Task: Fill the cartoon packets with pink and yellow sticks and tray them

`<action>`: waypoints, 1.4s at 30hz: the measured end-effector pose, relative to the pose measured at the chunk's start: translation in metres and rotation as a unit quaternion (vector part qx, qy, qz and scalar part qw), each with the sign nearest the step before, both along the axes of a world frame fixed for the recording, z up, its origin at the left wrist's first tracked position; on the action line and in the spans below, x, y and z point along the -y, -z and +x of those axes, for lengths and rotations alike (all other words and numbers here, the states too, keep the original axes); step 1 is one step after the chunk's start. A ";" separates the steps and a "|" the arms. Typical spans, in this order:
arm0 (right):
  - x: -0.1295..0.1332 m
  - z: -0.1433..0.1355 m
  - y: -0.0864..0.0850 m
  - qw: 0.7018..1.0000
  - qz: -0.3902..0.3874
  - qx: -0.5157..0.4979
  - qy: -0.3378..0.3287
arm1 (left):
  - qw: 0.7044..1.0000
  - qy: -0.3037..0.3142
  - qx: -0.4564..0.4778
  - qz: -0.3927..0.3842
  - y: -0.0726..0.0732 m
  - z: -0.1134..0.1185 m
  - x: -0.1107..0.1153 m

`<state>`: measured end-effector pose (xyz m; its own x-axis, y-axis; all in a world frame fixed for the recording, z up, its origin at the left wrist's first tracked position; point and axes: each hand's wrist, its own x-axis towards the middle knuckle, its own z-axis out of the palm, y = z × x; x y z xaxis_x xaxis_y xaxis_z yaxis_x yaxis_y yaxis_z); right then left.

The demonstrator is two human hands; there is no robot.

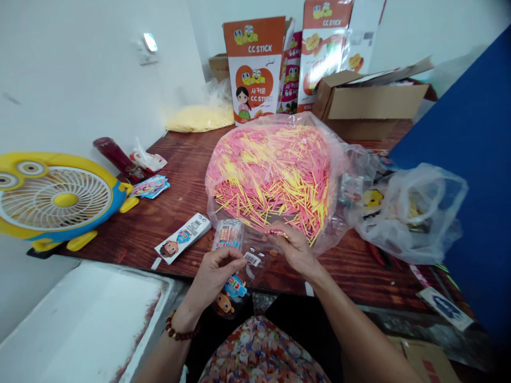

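Note:
My left hand (211, 276) pinches the edge of a clear printed plastic pouch (235, 287) with a cartoon face, blue lettering and a barcode. My right hand (294, 252) is closed around a small bundle of thin sticks (276, 232), their pink ends showing, just above and right of the pouch. Behind both hands lies a large clear bag (335, 159) spread open, heaped with loose pink and yellow sticks (275, 186). A packet filled with colourful sticks (228, 234) rests on the table just beyond my left hand.
A stack of printed pouches (183, 238) lies at left, near a yellow fan (59, 197), a dark red bottle (117, 157) and blue sachets (149, 186). Cartons (255, 69) and an open cardboard box (375, 103) stand behind. A translucent bag (415, 213) sits right by a blue panel (467, 159).

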<state>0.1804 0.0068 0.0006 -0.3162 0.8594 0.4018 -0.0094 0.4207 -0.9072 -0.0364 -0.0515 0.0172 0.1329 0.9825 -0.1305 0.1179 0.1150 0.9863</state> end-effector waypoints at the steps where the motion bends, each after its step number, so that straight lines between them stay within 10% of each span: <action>1: 0.000 0.000 0.000 1.000 -0.004 0.000 0.002 | 1.000 0.003 0.001 -0.006 0.000 0.000 0.000; 19: -0.004 0.000 0.003 0.998 -0.048 0.004 0.039 | 1.000 -0.006 -0.004 -0.011 0.001 0.001 -0.003; 32: -0.094 0.025 0.054 0.922 -0.096 0.361 0.098 | 1.000 0.005 0.013 -0.014 0.012 0.006 -0.005; 42: -0.103 0.024 0.067 0.935 -0.139 0.318 0.069 | 0.999 -0.008 0.030 -0.025 0.019 0.004 -0.004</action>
